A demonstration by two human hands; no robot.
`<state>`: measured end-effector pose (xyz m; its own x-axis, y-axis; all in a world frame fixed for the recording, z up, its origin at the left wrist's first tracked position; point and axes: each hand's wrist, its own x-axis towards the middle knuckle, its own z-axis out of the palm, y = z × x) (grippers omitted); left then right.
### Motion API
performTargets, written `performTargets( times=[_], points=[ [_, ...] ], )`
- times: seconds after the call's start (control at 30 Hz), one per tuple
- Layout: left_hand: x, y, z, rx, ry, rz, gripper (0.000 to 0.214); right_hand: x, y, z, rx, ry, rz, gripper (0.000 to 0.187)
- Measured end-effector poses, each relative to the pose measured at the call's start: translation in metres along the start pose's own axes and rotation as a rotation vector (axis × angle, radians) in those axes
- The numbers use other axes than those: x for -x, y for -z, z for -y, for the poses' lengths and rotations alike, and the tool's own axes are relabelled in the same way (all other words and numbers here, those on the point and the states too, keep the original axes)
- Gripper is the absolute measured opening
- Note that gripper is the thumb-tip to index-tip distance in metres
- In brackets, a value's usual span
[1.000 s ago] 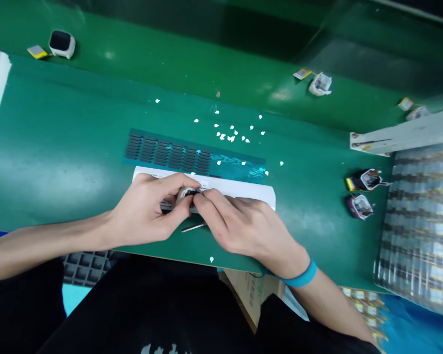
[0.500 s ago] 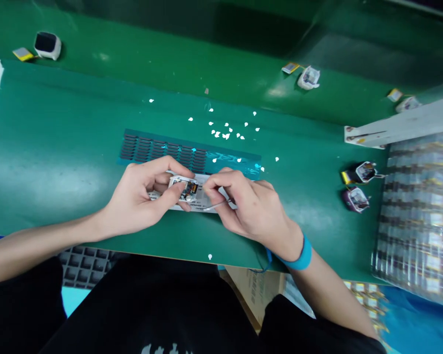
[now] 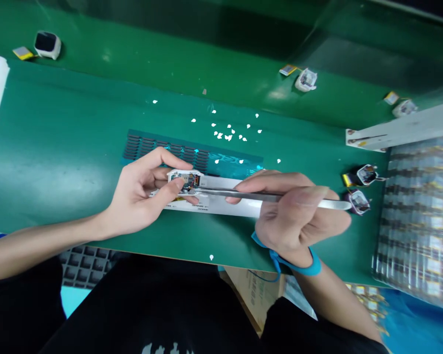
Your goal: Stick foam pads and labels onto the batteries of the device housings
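Observation:
My left hand grips a small white smartwatch case, its inside with circuit parts facing up and my thumb resting on it. Between the thumb and fingers of my right hand is a pair of metal tweezers. The tweezers' tip reaches the right edge of the watch case; whether it pinches anything is too small to tell. Beneath both hands lies a white printed label sheet. Just behind it is a blue-green sheet with rows of dark strips. A blue band circles my right wrist.
Small white stickers lie scattered behind the sheets. Opened watch cases with batteries are at the right, beside stacked clear trays. Farther back are another open case and a watch with a dark screen. A white bar stands at right.
My right hand has turned over and shifted right, swinging the tweezers into view with their tip at the watch case. My left hand still holds the case, slightly higher.

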<state>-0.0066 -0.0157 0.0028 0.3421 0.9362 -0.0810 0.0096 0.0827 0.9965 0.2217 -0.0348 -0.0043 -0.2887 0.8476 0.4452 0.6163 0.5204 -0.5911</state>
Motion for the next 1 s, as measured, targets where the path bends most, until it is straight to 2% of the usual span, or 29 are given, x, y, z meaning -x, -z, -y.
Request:
performTargets(
  times=[0.1,0.13,0.33,0.43,0.57,0.83,1.0],
  points=[
    [0.0006,0.0011,0.0002,-0.001,0.002,-0.003,0.023,-0.0014,0.0024,0.0031,-0.064,-0.107,-0.248,0.051],
    [0.0007,0.0012,0.0002,0.002,0.005,-0.002,0.024,-0.0022,0.0026,0.0039,-0.064,-0.113,-0.26,0.05],
    [0.0016,0.0006,0.0008,-0.006,0.014,-0.009,0.023,-0.0051,0.0,0.006,-0.088,-0.184,-0.207,0.056],
    [0.0021,0.0008,0.0013,-0.024,-0.004,-0.014,0.021,-0.0062,-0.0025,0.0047,-0.233,-0.226,-0.217,0.054],
    [0.0027,0.0008,0.0024,-0.025,-0.011,-0.018,0.02,-0.0072,-0.005,0.0024,-0.425,-0.323,-0.158,0.052],
    [0.003,-0.0001,0.0023,-0.029,-0.017,-0.031,0.021,-0.0073,-0.0012,0.0032,-0.374,-0.329,-0.114,0.054],
    [0.0026,-0.0001,0.0044,-0.05,-0.026,-0.034,0.023,-0.01,-0.0062,0.0042,-0.357,-0.31,-0.075,0.057]
  ],
)
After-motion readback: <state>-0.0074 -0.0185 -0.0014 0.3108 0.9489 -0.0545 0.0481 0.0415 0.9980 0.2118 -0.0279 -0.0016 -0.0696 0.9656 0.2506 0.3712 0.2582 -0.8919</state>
